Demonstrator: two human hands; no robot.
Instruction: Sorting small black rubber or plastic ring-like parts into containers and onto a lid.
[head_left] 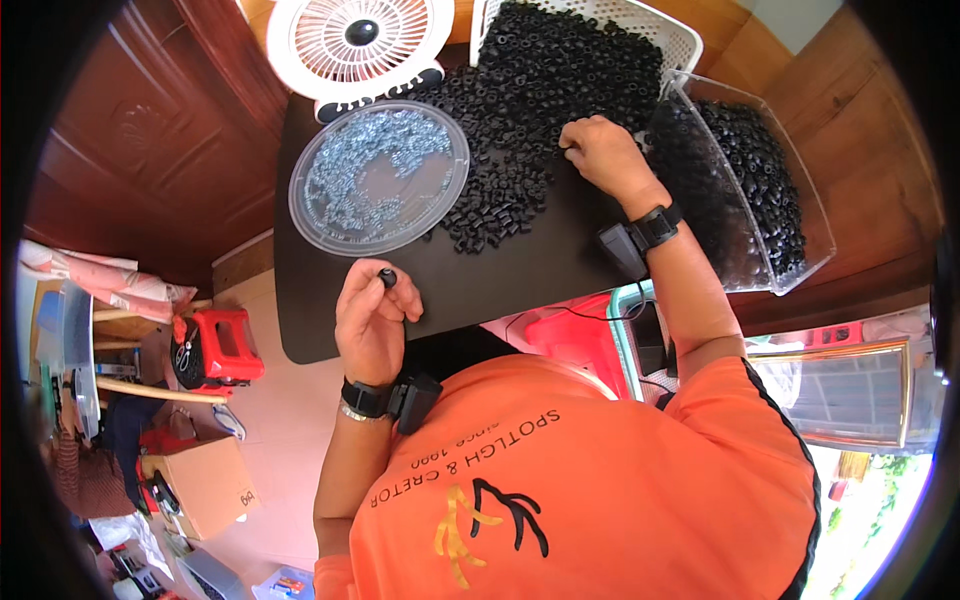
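In the head view, we see the left hand [370, 322] over the near edge of the counter [480, 290], pinching a small black cylinder [387, 276] between thumb and fingertips. The right hand [612, 162] is farther out, fingers curled together beside a loose heap of black pieces [495, 208]; we cannot tell whether they grip one. Left of that heap we find a round clear tray [425, 200] with tiny bluish parts [335, 182]. Behind stand a white fan [362, 33] and a perforated white basket [683, 42] with more black pieces; a clear bin [812, 254], also holding some, stands right of the right hand.
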